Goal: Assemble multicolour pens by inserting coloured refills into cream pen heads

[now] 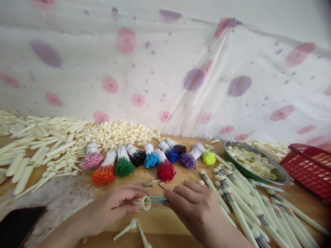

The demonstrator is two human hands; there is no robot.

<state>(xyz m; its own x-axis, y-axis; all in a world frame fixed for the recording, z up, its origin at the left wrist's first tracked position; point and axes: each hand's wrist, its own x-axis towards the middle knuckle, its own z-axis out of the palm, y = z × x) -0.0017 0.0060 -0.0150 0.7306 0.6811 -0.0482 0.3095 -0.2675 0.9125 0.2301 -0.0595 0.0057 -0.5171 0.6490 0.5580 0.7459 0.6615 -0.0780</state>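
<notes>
My left hand pinches a short cream plastic pen piece with its open end turned to the right. My right hand pinches thin coloured refills, their tips at the mouth of that piece. A few loose refills lie on the wooden table just beyond my hands. Behind them stand several bundles of refills: pink, orange, green, black, light blue, red, dark blue, purple and yellow-green.
Assembled cream pens lie heaped at the right. A green-rimmed metal dish holds small cream parts, a red basket beside it. Cream barrels and caps cover the left. A dark phone lies bottom left; two cream pen parts lie near the front edge.
</notes>
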